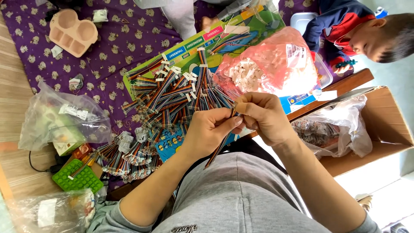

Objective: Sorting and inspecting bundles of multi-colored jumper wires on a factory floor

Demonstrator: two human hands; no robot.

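Observation:
My left hand (210,128) and my right hand (264,115) meet above my lap, both pinching one multicoloured ribbon cable (222,143) that hangs down toward my grey trousers. My right fingers grip its upper end; my left thumb and fingers hold it just below. Beyond my hands lies a large heap of the same striped cables (172,92) with white paper tags, spread over a colourful board (194,43). A pink plastic bag (276,64) of small white pieces lies right of the heap.
A purple patterned mat (116,47) covers the floor. A clear bag (60,121), a green bubble toy (77,177) and more cable bundles (125,157) lie left. An open cardboard box (384,125) with a plastic bag is right. A child (366,30) leans in at the top right.

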